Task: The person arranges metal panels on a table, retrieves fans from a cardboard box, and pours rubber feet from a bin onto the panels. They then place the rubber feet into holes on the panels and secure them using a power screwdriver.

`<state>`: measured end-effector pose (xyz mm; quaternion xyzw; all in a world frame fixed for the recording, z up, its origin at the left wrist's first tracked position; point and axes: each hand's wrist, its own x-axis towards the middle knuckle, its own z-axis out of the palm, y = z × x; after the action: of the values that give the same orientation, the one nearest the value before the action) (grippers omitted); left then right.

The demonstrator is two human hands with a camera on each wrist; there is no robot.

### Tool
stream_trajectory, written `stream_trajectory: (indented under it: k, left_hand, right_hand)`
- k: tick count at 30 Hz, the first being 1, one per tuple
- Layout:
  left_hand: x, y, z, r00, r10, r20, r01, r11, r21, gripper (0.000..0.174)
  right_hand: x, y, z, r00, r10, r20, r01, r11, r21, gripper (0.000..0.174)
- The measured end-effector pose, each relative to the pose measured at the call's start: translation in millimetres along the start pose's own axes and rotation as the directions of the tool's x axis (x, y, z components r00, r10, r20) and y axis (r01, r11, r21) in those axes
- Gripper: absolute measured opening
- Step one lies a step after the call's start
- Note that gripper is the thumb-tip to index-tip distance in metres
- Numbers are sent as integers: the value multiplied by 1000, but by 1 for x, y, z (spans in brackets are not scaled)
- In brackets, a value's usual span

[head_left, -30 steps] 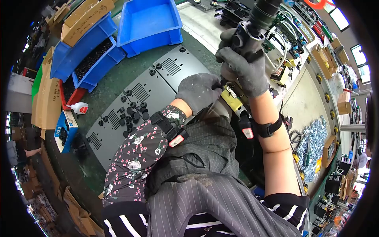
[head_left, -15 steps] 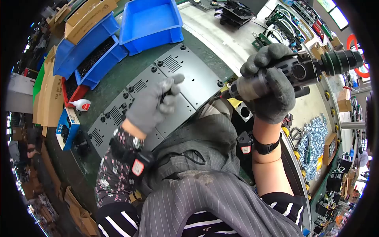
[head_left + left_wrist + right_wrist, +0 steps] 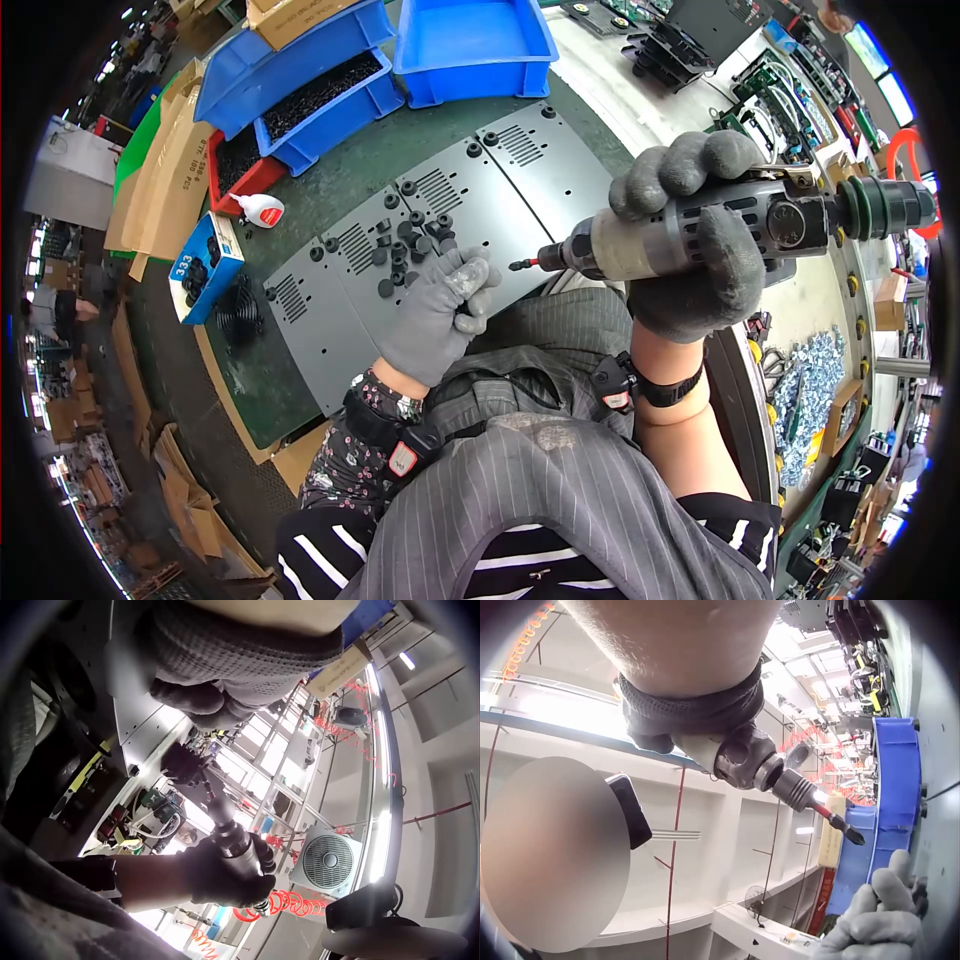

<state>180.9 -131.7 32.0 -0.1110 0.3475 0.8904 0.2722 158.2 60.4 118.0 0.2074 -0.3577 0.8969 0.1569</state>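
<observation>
My gloved right hand (image 3: pixel 700 230) grips a power screwdriver (image 3: pixel 640 240) around its body. Its red and black bit (image 3: pixel 525 264) points left, above the front edge of a grey metal panel (image 3: pixel 560 190), as the right wrist view also shows. My gloved left hand (image 3: pixel 430 315) is over the front of the panels with its fingers curled; I cannot tell whether something small is inside them. Just beyond that hand lies a pile of black rubber feet (image 3: pixel 410 245). More feet stand spaced along the far edge of the panels.
Blue bins (image 3: pixel 475 45) stand behind the panels, one with small black parts. A red bin (image 3: pixel 240 175), a white glue bottle (image 3: pixel 262 210) and a blue box (image 3: pixel 205 268) sit at the left. Circuit assemblies (image 3: pixel 770 110) and a heap of shiny metal pieces (image 3: pixel 810 390) are at the right.
The screwdriver has swung from upright at the panel's near edge to nearly level. My left hand has left the bit area, moved left across the panels, and now sits beside the rubber feet.
</observation>
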Motion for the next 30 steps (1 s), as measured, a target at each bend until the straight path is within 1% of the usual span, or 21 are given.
stream_trajectory:
  k: [2, 4, 7, 10, 14, 16, 20, 21, 22, 23, 24, 25, 26, 27, 28, 29, 30]
  left_hand:
    - [-4, 0, 4, 1000, -13, -19, 13, 1000, 15, 19]
    - [-8, 0, 8, 998, -55, -15, 54, 997, -55, 22]
    - [-8, 0, 5, 997, -70, 18, 71, 992, -106, 25]
    - [-11, 3, 8, 996, -79, 40, 84, 990, -114, 27]
    - [-11, 2, 10, 994, -108, 16, 109, 987, -116, 27]
    - [-10, 0, 7, 987, -159, 18, 160, 980, -121, 22]
    - [-10, -2, 13, 988, -157, 3, 157, 984, -86, 29]
    - [-14, 3, 24, 984, -171, -39, 170, 985, -35, 28]
    - [-16, 5, 29, 980, -182, -81, 183, 983, 15, 28]
    - [-15, 5, 23, 980, -179, -85, 181, 983, 17, 28]
    - [-14, 6, 11, 987, -119, -107, 139, 969, 202, 27]
    - [-14, 9, 3, 991, -58, -117, 99, 919, 382, 27]
    - [-13, 13, -1, 991, -55, -119, 97, 918, 385, 27]
    - [-10, 19, -3, 980, 190, -64, -99, 735, 671, 28]
    - [-6, 26, -5, 917, 394, 68, -250, 431, 867, 29]
    - [-5, 34, -7, 865, 492, 100, -206, 165, 965, 27]
    - [-3, 39, -4, 865, 493, 99, -203, 162, 966, 27]
  right_hand:
    - [-1, 2, 3, 999, -8, 40, 10, 999, -41, 39]
    - [-2, 6, 4, 998, -28, 64, 31, 998, -61, 39]
    - [-3, 10, 6, 997, -38, 69, 40, 999, -25, 39]
    - [-6, 9, 11, 995, -38, 89, 44, 997, -69, 38]
    - [-9, 11, 14, 995, -27, 96, 38, 992, -122, 35]
    - [-11, 12, 11, 980, -62, 191, 94, 982, -166, 36]
    - [-16, 10, 5, 986, -54, 158, 76, 988, -137, 36]
    - [-15, 9, 3, 990, -61, 125, 78, 988, -136, 35]
    - [-13, 8, -2, 988, -74, 133, 89, 990, -111, 34]
    - [-10, 6, -6, 992, -86, 94, 93, 993, -72, 33]
    - [-8, 4, -11, 994, -96, 54, 98, 995, -33, 32]
    - [-7, 3, -15, 996, -85, 28, 85, 996, 17, 32]
    - [-7, 0, -16, 995, -104, 4, 104, 994, -37, 32]
    - [-6, -2, -19, 995, -100, -3, 100, 994, -39, 32]
    - [-6, -2, -22, 995, -97, -10, 96, 995, -41, 32]
    - [-7, -2, -24, 995, -97, -13, 97, 995, -38, 32]
    - [-7, -2, -25, 996, -82, -33, 80, 996, -32, 32]
